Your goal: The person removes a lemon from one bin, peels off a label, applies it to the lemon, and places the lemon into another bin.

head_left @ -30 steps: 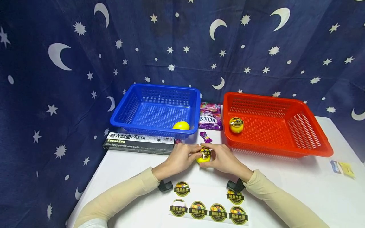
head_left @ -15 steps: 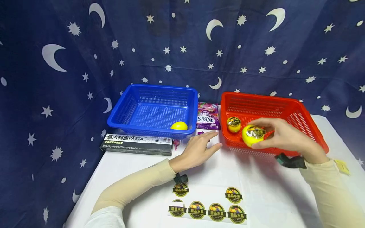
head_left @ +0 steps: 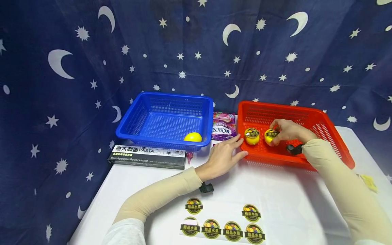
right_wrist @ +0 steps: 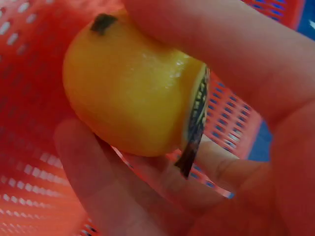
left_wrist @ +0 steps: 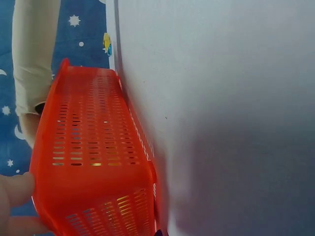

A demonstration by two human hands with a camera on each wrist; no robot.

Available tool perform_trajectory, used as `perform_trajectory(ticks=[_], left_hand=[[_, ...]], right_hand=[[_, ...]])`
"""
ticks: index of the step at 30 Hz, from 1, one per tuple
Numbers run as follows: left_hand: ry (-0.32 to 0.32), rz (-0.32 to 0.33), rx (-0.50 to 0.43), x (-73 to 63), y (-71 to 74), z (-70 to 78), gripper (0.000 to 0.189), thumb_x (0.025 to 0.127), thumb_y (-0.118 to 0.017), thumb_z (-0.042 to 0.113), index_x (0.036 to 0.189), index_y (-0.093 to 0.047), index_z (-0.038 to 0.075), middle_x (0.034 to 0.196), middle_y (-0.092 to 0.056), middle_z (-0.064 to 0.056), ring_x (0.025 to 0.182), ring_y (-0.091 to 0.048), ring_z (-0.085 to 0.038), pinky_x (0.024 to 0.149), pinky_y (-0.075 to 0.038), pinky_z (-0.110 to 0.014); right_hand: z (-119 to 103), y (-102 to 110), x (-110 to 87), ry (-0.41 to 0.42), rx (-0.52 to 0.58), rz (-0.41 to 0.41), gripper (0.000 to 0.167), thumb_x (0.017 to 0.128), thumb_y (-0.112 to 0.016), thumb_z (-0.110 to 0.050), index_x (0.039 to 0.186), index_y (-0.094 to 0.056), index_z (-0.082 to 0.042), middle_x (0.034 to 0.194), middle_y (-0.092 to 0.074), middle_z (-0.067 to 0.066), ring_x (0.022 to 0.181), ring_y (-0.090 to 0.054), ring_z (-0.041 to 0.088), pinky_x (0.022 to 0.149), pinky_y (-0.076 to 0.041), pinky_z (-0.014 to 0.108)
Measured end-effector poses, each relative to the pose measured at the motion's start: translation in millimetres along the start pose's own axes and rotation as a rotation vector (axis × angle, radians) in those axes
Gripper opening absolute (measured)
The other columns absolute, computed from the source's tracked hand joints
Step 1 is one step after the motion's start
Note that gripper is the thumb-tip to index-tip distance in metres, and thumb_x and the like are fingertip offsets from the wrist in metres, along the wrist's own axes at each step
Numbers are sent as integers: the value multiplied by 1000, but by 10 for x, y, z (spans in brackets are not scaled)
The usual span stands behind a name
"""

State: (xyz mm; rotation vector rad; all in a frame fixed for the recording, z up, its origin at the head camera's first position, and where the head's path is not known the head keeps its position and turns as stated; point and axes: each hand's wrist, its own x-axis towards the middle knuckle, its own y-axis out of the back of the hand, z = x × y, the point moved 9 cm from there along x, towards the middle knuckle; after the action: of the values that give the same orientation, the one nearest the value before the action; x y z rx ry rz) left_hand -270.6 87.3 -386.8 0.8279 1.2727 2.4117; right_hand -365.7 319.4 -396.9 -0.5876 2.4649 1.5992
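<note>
In the head view my right hand (head_left: 288, 131) reaches into the red basket (head_left: 333, 149) and holds a round yellow fruit (head_left: 270, 136) low over its floor. A black and gold sticker is on that fruit. Up close in the right wrist view, thumb and fingers curl round the yellow fruit (right_wrist: 128, 93), and the sticker's dark end sticks out from its skin. Another stickered yellow fruit (head_left: 252, 139) sits to its left in the basket. My left hand (head_left: 225, 156) has loosely extended fingers at the basket's near left corner. In the left wrist view its fingertips are at the red rim (left_wrist: 42, 196).
The blue basket (head_left: 165, 139) on the left holds a yellow fruit (head_left: 193, 137) without a visible sticker. A pasta box (head_left: 147, 158), a lollipop (head_left: 189, 156) and a candy bag (head_left: 223, 126) lie around it. A sticker sheet (head_left: 222, 217) lies in front; a small yellow packet (head_left: 369, 183) is at right.
Both hands held the fruit over the table; the right hand has carried it right and down into the red basket. My left hand let go and moved right to the basket's corner.
</note>
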Motion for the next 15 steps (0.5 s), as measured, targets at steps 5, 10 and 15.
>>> perform_trajectory(ticks=[5,10,15], left_hand=[[-5,15,-36,-1,24,6,54,99,-64,48,141,-63,14,153,-55,0,104,-75,-23,59,-51,-19],[9,11,-54,8,24,-16,53,98,-66,47,140,-63,15,153,-55,1,87,-75,-21,49,-36,-14],[14,-31,-70,74,26,-23,55,96,-68,48,139,-65,14,151,-58,0,82,-72,-21,51,-39,-17]], right_hand=[[-23,-132,16,24,0,-53,73,66,-97,-18,118,-53,7,101,-69,21,88,-66,25,78,-49,32],[-42,-155,8,29,10,-55,73,66,-97,-17,117,-52,8,106,-64,26,92,-64,29,82,-51,38],[-8,-143,-23,18,38,-61,84,71,-95,-25,132,-48,9,124,-58,36,109,-61,40,93,-51,48]])
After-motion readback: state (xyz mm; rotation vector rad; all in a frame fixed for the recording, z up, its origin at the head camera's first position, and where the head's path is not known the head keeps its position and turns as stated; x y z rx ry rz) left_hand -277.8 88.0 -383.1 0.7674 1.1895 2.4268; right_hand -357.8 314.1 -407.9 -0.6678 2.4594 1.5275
